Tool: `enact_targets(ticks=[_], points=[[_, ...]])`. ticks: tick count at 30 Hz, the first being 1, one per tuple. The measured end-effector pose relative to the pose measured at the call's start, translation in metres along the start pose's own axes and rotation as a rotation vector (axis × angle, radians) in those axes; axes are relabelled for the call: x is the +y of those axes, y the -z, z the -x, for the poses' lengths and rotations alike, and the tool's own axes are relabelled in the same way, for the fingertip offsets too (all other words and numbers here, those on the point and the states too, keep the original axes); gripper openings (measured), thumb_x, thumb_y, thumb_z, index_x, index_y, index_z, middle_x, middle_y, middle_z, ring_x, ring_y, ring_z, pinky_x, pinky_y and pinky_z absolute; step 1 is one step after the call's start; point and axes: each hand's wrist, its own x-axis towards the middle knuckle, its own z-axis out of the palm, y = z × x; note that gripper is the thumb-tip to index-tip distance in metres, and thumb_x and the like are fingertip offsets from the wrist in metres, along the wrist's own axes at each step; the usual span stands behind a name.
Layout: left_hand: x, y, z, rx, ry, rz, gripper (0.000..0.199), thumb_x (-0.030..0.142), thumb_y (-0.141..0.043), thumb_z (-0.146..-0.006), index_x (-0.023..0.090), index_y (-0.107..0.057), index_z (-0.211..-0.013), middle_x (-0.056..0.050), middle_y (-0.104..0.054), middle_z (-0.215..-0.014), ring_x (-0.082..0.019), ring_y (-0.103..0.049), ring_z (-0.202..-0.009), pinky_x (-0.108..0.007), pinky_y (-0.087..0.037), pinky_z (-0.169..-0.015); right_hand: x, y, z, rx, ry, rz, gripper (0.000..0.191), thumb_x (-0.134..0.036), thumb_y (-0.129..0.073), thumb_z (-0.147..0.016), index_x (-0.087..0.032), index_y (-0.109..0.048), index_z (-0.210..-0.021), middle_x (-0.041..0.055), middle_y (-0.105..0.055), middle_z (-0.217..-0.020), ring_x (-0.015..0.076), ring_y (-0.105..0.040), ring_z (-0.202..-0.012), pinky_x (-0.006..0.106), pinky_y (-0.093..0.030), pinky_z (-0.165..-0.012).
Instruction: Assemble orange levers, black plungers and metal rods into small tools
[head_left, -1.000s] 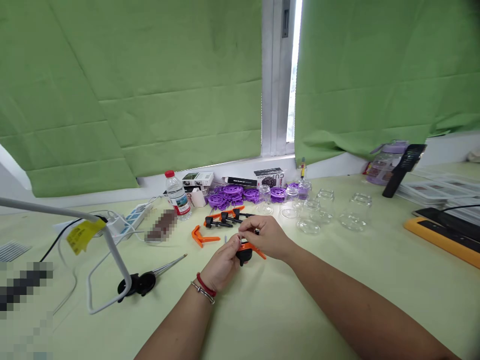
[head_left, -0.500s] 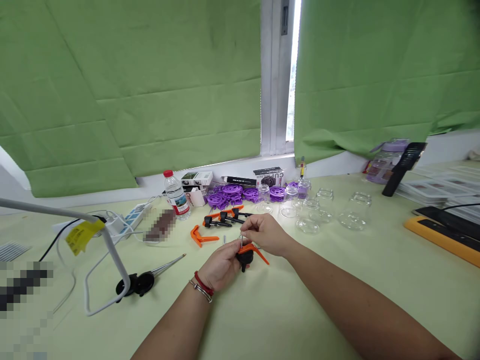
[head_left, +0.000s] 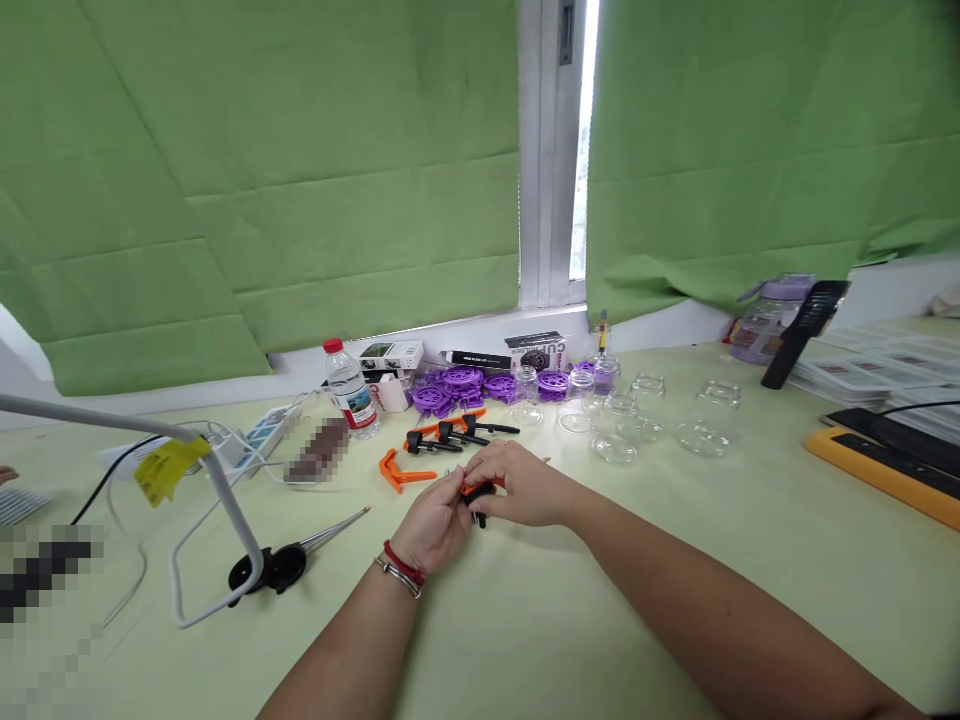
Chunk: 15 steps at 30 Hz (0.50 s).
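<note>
My left hand (head_left: 436,528), wearing a red band and a silver bangle, is closed around the near side of a small orange and black plastic part (head_left: 481,495). My right hand (head_left: 525,484) wraps over the same part from the right, with its fingers bent across the top. Most of the part is hidden; only some orange and a black end show between the hands. Just beyond lie an orange bracket (head_left: 403,474) and several orange pieces fitted with black stems (head_left: 444,434).
Purple wheel-shaped parts (head_left: 459,385) lie by the wall, with clear glass jars (head_left: 615,430) to their right. A water bottle (head_left: 351,392) stands back left. Nearer left are a white metal stand (head_left: 232,500) and black discs with rods (head_left: 288,567). Another person's hand (head_left: 7,474) shows far left.
My right hand has gone from pinching a thin metal rod above the part to wrapping over it. The part has turned, hiding its orange arm. A person's hand has appeared far left.
</note>
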Motion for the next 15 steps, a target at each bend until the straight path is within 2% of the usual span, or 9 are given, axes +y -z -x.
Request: enact_targets(ticks=[3,7,11,15], points=[[0.003,0.001,-0.002,0.022,0.001,0.027,0.021,0.030,-0.054,-0.087,0.013,-0.064,-0.094,-0.008,-0.063,-0.091,-0.017,-0.057,-0.081,-0.031,-0.043,-0.072,0.000,0.000,0.000,-0.013,0.006,0.109,0.030,-0.018,-0.075,-0.064,-0.023,-0.068,-0.092,0.0024,-0.067,-0.100,0.0224,-0.056,-0.099,0.039,-0.033,-0.094],[0.004,0.000,-0.002,-0.001,-0.015,0.019,0.024,0.035,-0.055,-0.086,0.013,-0.064,-0.092,-0.009,-0.063,-0.092,-0.019,-0.057,-0.085,-0.033,-0.043,-0.075,0.000,0.001,-0.003,-0.021,-0.010,0.111,0.029,-0.011,-0.070,-0.069,-0.021,-0.065,-0.096,0.0042,-0.067,-0.100,0.0212,-0.057,-0.097,0.039,-0.033,-0.092],[0.004,0.000,0.001,-0.086,0.032,-0.076,0.033,0.046,-0.053,-0.085,0.015,-0.063,-0.091,-0.008,-0.062,-0.086,-0.018,-0.055,-0.077,-0.031,-0.041,-0.069,0.001,0.004,-0.005,-0.028,0.006,0.049,0.027,-0.004,-0.064,-0.069,-0.019,-0.064,-0.091,0.0035,-0.068,-0.091,0.0200,-0.057,-0.091,0.036,-0.037,-0.088],[0.009,0.003,0.004,-0.044,0.002,-0.245,0.030,0.044,-0.055,-0.084,0.016,-0.063,-0.084,-0.004,-0.057,-0.076,-0.013,-0.049,-0.066,-0.026,-0.037,-0.060,0.002,0.011,-0.003,-0.061,0.099,-0.010,0.027,-0.002,-0.062,-0.069,-0.018,-0.064,-0.091,0.0059,-0.066,-0.100,0.0205,-0.056,-0.098,0.035,-0.040,-0.089]])
